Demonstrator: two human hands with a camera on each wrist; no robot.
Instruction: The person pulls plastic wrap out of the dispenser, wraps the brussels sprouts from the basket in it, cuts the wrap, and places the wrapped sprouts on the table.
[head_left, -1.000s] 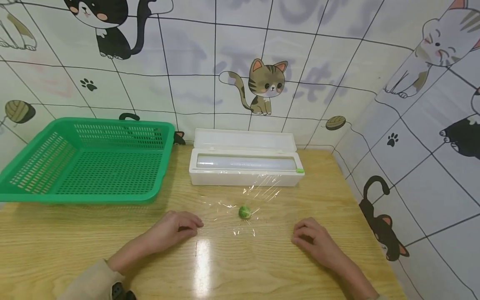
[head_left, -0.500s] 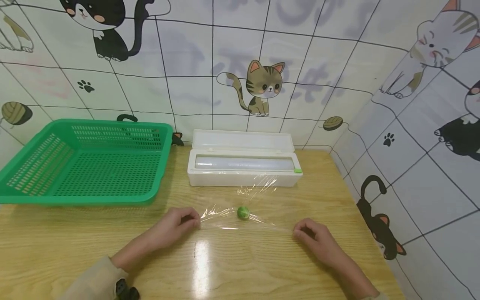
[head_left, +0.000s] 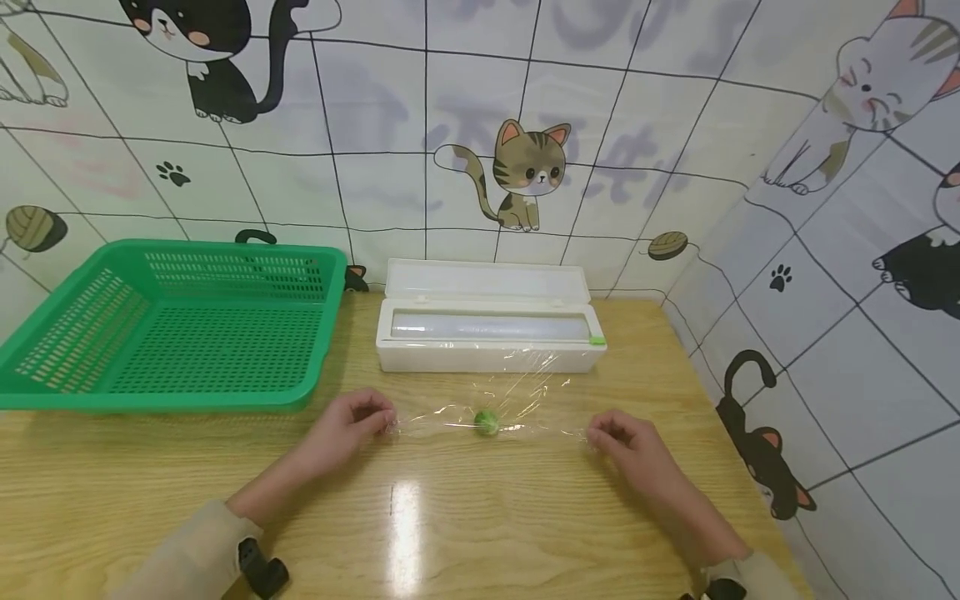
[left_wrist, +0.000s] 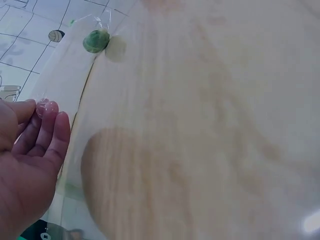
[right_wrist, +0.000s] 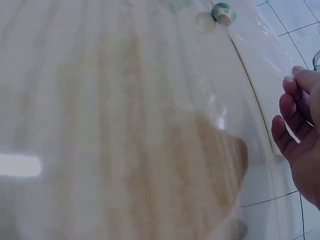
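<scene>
A small green Brussels sprout (head_left: pixel 486 422) sits on the wooden table between the hands, with clear cling film (head_left: pixel 530 385) around it. The film runs from the white dispenser box (head_left: pixel 491 359) toward the person. My left hand (head_left: pixel 339 431) pinches the film's near left corner between thumb and fingertips, and my right hand (head_left: pixel 636 452) pinches its near right corner. Between them the film's front edge is stretched across the sprout. The left wrist view shows film at the fingertips (left_wrist: pixel 44 107) and the sprout (left_wrist: pixel 96 41) beyond; the right wrist view has the sprout (right_wrist: pixel 223 14) at the top.
The dispenser's lid (head_left: pixel 487 281) stands up against the wall, baring the film roll (head_left: pixel 491 326); a green slider (head_left: pixel 597 341) is at its right end. A green plastic basket (head_left: pixel 339 317) occupies the back left. Cat-patterned walls border the table's back and right side.
Both hands have come to hold the film's near corners and moved away from the person, bringing its front edge up to the sprout. Basket and dispenser stay put.
</scene>
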